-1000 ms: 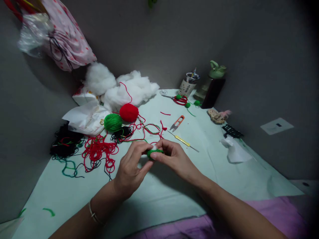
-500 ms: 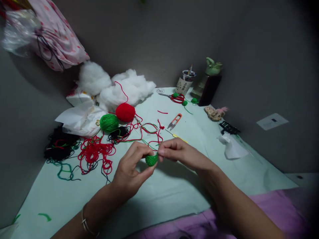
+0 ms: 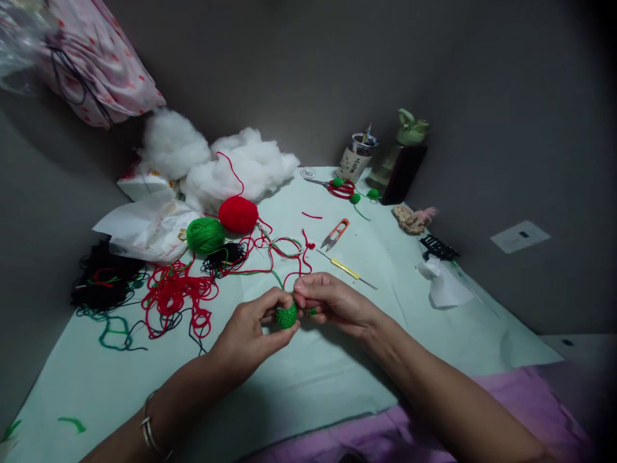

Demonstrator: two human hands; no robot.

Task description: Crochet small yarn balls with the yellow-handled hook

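My left hand (image 3: pixel 250 328) pinches a small round green crocheted piece (image 3: pixel 286 315) between thumb and fingers, held above the table. Close against its right side, my right hand (image 3: pixel 332 302) is closed, thumb pressed to forefinger at the piece's upper edge. A bit of green yarn (image 3: pixel 313 312) shows under its curled fingers; the pinched tips hide the rest. Behind my hands, red and green strands (image 3: pixel 274 273) trail over the table. A crochet hook with a yellow handle (image 3: pixel 345 267) lies just beyond my right hand, with orange thread snips (image 3: pixel 335 235) past it.
Green (image 3: pixel 206 236) and red yarn balls (image 3: pixel 238 215) sit at left before white stuffing (image 3: pixel 245 167). Tangled red (image 3: pixel 176 292) and black yarn (image 3: pixel 103 276) lie nearer. Red-handled scissors (image 3: pixel 342 188), a cup of pens (image 3: pixel 357 157) and a bottle (image 3: pixel 388 164) stand at the back.
Both hands have shifted slightly left and down with the green piece. My right hand has turned, uncovering a bit of green yarn under its fingers. The whole view has moved a little.
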